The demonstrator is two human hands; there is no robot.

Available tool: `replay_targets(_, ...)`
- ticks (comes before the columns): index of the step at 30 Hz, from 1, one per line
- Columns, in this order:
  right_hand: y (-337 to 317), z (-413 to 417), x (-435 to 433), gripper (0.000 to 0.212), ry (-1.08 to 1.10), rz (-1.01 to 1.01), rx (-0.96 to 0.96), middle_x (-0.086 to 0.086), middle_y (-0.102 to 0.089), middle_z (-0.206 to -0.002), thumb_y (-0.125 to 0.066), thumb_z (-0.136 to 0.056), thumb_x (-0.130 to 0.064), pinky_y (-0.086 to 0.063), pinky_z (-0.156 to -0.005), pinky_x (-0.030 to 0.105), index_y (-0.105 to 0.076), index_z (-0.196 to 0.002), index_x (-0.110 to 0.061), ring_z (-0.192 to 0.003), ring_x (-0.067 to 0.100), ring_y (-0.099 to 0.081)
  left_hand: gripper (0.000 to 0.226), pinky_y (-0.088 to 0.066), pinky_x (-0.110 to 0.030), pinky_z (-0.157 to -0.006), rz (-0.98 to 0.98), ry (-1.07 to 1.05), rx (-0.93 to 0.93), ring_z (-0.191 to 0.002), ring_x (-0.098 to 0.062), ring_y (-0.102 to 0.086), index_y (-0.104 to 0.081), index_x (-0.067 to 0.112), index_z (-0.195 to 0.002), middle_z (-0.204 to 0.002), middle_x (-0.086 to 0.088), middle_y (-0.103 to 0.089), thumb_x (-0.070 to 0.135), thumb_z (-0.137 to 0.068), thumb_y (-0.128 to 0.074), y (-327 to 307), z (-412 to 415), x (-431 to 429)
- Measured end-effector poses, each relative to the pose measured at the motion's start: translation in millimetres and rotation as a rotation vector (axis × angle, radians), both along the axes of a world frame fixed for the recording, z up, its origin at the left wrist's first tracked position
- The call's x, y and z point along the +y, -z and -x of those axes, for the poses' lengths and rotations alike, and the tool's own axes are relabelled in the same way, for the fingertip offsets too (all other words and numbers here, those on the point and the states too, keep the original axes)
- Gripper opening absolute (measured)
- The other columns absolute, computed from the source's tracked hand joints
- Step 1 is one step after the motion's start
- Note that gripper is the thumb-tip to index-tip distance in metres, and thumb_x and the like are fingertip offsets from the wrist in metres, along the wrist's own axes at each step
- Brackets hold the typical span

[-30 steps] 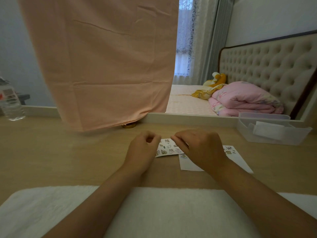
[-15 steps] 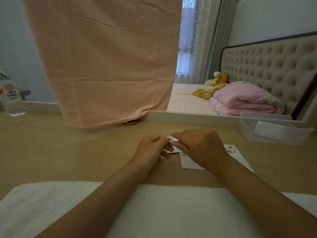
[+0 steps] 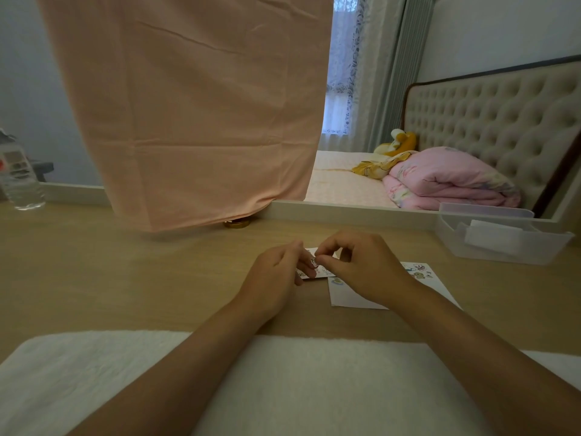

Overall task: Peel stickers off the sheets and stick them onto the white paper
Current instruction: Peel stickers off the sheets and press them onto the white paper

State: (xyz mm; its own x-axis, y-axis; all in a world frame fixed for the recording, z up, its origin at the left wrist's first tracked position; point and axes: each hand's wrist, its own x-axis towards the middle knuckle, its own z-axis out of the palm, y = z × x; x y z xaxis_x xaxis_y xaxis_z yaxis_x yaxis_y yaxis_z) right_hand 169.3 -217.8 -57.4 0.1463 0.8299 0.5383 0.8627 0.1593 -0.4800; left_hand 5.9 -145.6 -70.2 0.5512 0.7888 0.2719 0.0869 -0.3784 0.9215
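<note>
Two grips are held close together over the sticker sheet [image 3: 323,272], which lies on the table [image 3: 125,278]. The right grip [image 3: 361,272] is narrowed to a pinch of thumb and forefinger on a small sticker [image 3: 312,261]. The left grip [image 3: 276,275] is curled, its fingers holding the sheet. Whether the sticker is fully freed cannot be told. The white paper [image 3: 352,298] is placed just right of the sheet, partly under the right wrist, so the right grip is judged the nearer one for the sticking.
</note>
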Motion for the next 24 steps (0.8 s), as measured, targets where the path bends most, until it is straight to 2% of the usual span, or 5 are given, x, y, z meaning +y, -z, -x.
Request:
replay_targets(8,-14,-10,-10,0.015,0.047,0.111,0.146,-0.016,-0.070,-0.079,-0.072,-0.091,-0.025,-0.049,-0.059,0.021,-0.072,-0.078,-0.032,-0.056,0.003,-0.058,0.034,-0.049,-0.027,-0.073,0.115,-0.011,0.086,-0.084,-0.010,-0.067,-0.075,0.025,-0.093,-0.089,0.009,-0.076,0.034,-0.103,-0.045,1,-10,3)
replay_targets(12,-25,-40,-22,0.013,0.153,0.199,0.383,-0.014,-0.063,-0.057,-0.070,-0.093,-0.021,-0.045,-0.050,0.019,-0.074,-0.080,-0.019,-0.050,0.009,-0.055,0.018,-0.046,-0.022,-0.086,-0.232,0.010,0.331,-0.097,-0.001,-0.058,-0.071,0.029,-0.106,-0.103,0.019,-0.064,0.027,-0.100,-0.054,2,-26,10)
replay_targets(15,-19,-66,-31,0.014,0.212,0.351,0.454,-0.005,-0.060,-0.061,-0.070,-0.094,-0.018,-0.041,-0.046,0.016,-0.073,-0.084,-0.008,-0.048,0.007,-0.049,0.022,-0.039,-0.026,-0.100,-0.513,0.105,0.476,-0.116,-0.008,-0.050,-0.067,0.027,-0.117,-0.119,0.011,-0.061,0.024,-0.099,-0.055,2,-46,16)
replay_targets(20,-3,-83,-34,0.023,0.220,0.520,0.426,-0.016,-0.051,-0.048,-0.070,-0.094,-0.018,-0.033,-0.043,0.012,-0.067,-0.072,-0.013,-0.040,-0.001,-0.039,0.039,-0.035,-0.032,-0.107,-0.704,0.218,0.574,-0.127,-0.013,-0.041,-0.062,0.022,-0.130,-0.133,0.005,-0.056,0.029,-0.092,-0.063,10,-75,19)
replay_targets(24,4,-83,-26,0.024,0.209,0.574,0.338,-0.009,-0.058,-0.063,-0.071,-0.092,-0.026,-0.040,-0.056,0.018,-0.070,-0.071,-0.014,-0.054,0.003,-0.046,0.039,-0.040,-0.035,-0.105,-0.713,0.251,0.574,-0.123,-0.013,-0.043,-0.063,0.022,-0.129,-0.130,0.007,-0.057,0.032,-0.091,-0.058,23,-80,19)
